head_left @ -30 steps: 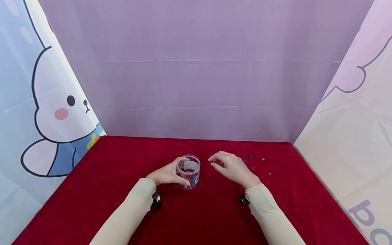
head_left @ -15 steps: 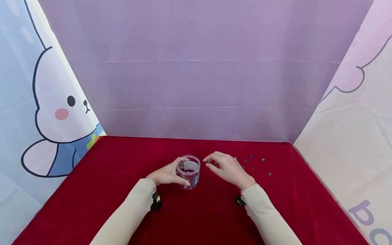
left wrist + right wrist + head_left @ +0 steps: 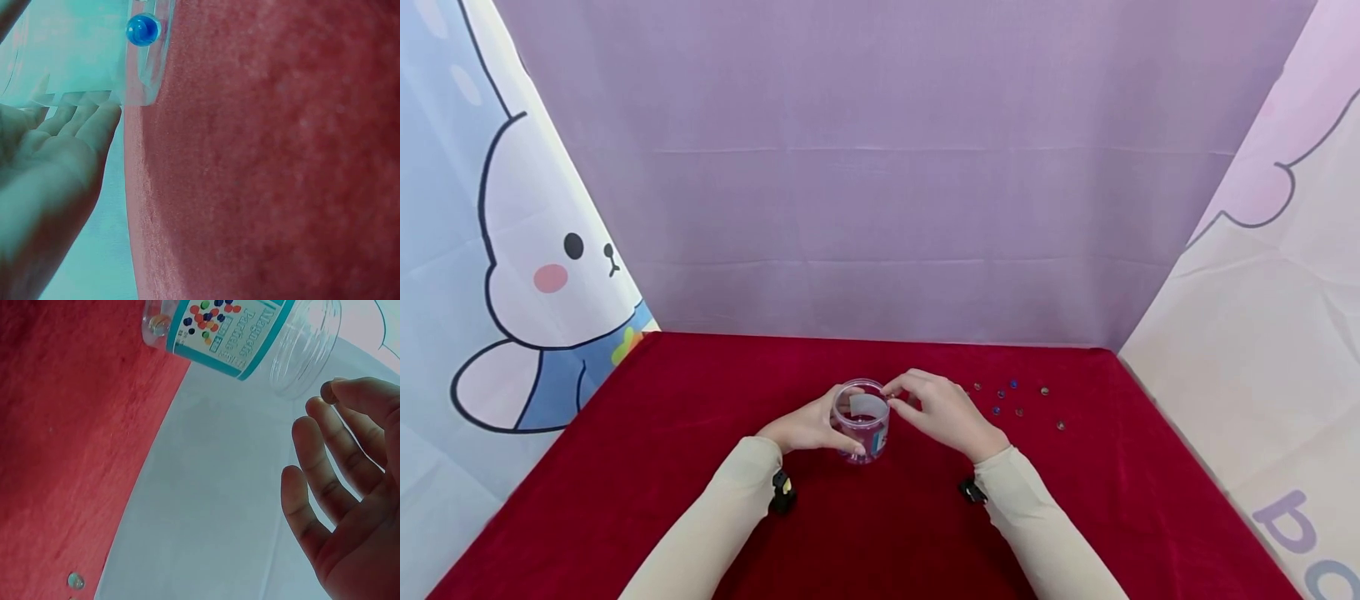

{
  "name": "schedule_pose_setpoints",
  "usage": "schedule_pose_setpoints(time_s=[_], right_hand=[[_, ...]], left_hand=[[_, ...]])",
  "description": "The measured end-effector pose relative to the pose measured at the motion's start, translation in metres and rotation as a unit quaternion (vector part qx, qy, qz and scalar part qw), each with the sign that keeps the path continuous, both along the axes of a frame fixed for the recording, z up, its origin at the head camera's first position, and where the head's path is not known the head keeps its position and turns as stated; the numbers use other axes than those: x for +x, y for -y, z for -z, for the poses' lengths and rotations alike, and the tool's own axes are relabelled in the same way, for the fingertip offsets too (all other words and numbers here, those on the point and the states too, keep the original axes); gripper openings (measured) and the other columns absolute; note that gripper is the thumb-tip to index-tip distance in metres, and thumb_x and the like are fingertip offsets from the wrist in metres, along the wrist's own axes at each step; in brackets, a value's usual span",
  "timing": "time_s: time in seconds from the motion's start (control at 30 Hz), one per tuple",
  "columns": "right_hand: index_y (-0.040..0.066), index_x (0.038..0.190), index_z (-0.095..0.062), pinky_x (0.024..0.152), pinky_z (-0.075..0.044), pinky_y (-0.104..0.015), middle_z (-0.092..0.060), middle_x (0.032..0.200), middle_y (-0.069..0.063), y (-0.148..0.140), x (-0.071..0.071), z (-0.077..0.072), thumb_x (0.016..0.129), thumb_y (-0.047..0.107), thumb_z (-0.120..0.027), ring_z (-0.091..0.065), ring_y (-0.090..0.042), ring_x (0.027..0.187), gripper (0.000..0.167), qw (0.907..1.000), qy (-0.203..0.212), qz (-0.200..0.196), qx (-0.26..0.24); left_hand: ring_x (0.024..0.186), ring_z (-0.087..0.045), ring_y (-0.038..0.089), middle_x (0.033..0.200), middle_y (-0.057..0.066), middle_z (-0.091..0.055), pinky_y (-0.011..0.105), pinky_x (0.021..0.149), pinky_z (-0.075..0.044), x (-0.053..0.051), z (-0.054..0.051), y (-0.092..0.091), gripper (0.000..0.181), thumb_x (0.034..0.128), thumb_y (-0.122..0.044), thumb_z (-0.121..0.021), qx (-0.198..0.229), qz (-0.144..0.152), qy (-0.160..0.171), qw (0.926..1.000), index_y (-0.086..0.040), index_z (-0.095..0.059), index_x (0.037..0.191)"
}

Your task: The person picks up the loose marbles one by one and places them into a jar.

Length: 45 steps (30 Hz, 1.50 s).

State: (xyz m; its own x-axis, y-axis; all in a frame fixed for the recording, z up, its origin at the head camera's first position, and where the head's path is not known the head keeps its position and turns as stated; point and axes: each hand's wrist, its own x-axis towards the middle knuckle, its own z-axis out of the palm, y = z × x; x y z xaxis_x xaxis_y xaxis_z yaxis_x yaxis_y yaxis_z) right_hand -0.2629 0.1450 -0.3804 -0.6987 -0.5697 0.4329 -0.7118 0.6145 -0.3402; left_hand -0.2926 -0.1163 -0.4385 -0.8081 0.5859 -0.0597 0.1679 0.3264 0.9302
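Observation:
A clear plastic jar with a printed label stands upright and open-topped on the red cloth. My left hand grips its left side, thumb in front and fingers behind. A blue marble lies in the bottom of the jar in the left wrist view; a brownish marble shows there in the right wrist view. At the jar's right rim, my right hand pinches a small dark marble between thumb and index finger. Its other fingers are spread, and the marble is just outside the jar's mouth.
Several loose marbles, among them a blue marble and a greenish marble, lie on the red cloth to the right. A purple curtain rises behind the table, with printed cloths at both sides.
My right hand has moved left from beside the loose marbles to the jar's rim, uncovering more marbles behind it. The left hand and the jar have stayed in place.

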Motion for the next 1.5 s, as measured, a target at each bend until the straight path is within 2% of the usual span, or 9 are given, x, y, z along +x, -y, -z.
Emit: schedule_pose_setpoints(time_s=[0.2,0.37,0.53,0.8,1.0,1.3,1.5], right_hand=[[0.016,0.114,-0.072,0.075,-0.055,-0.026,-0.067,0.108,0.008,0.006,-0.001,0.002,0.092,0.013,-0.074,-0.061,-0.008,0.090,0.022,0.9999,-0.004,-0.016,-0.004],[0.014,0.113,-0.072,0.074,-0.056,-0.027,-0.067,0.107,0.007,0.009,-0.001,0.002,0.091,0.013,-0.075,-0.062,-0.010,0.087,0.022,0.9997,0.000,-0.023,-0.007],[0.013,0.114,-0.071,0.070,-0.055,-0.024,-0.067,0.106,0.004,0.008,0.000,0.002,0.091,0.013,-0.076,-0.063,-0.013,0.083,0.024,0.9996,-0.009,-0.027,-0.007],[0.017,0.113,-0.071,0.070,-0.054,-0.023,-0.065,0.106,0.008,0.002,0.000,0.001,0.093,0.015,-0.073,-0.058,-0.003,0.079,0.020,0.9999,-0.011,-0.006,-0.002],[0.019,0.115,-0.070,0.070,-0.053,-0.021,-0.064,0.106,0.009,-0.005,0.002,0.001,0.093,0.022,-0.074,-0.058,-0.003,0.080,0.022,0.9999,0.001,0.012,0.003],[0.021,0.115,-0.070,0.072,-0.054,-0.023,-0.065,0.108,0.010,-0.016,0.002,0.001,0.093,0.021,-0.074,-0.060,-0.006,0.080,0.022,0.9997,-0.003,0.022,0.004],[0.022,0.115,-0.070,0.072,-0.055,-0.025,-0.065,0.107,0.011,-0.028,0.004,0.003,0.092,0.021,-0.075,-0.058,-0.003,0.080,0.023,0.9995,0.008,0.030,-0.003]], left_hand=[[0.130,-0.043,0.024,0.141,0.005,-0.048,0.050,0.107,-0.040,0.000,0.000,0.000,0.095,0.0801,-0.024,-0.087,0.001,0.004,-0.003,1.0000,-0.014,-0.026,0.153],[0.130,-0.043,0.024,0.141,0.005,-0.047,0.049,0.107,-0.040,0.000,0.000,-0.001,0.095,0.0805,-0.024,-0.087,0.001,0.002,-0.002,1.0000,-0.014,-0.025,0.153],[0.130,-0.043,0.024,0.140,0.004,-0.048,0.049,0.106,-0.040,0.000,0.000,-0.001,0.096,0.0800,-0.024,-0.087,0.000,-0.001,-0.002,1.0000,-0.014,-0.025,0.153],[0.130,-0.043,0.024,0.141,0.005,-0.047,0.050,0.107,-0.040,0.000,0.000,0.000,0.096,0.0801,-0.025,-0.087,0.001,0.003,-0.003,1.0000,-0.014,-0.026,0.153],[0.129,-0.044,0.024,0.141,0.005,-0.048,0.050,0.106,-0.041,0.000,0.000,-0.002,0.094,0.0799,-0.025,-0.087,0.001,0.001,-0.002,1.0000,-0.014,-0.028,0.152],[0.129,-0.044,0.024,0.140,0.004,-0.049,0.049,0.106,-0.041,0.000,-0.001,-0.001,0.093,0.0791,-0.026,-0.088,-0.008,-0.005,-0.007,0.9999,-0.015,-0.030,0.151],[0.130,-0.043,0.024,0.140,0.005,-0.048,0.047,0.105,-0.043,0.001,0.000,0.000,0.092,0.0792,-0.026,-0.088,-0.006,-0.002,-0.005,1.0000,-0.016,-0.030,0.151]])
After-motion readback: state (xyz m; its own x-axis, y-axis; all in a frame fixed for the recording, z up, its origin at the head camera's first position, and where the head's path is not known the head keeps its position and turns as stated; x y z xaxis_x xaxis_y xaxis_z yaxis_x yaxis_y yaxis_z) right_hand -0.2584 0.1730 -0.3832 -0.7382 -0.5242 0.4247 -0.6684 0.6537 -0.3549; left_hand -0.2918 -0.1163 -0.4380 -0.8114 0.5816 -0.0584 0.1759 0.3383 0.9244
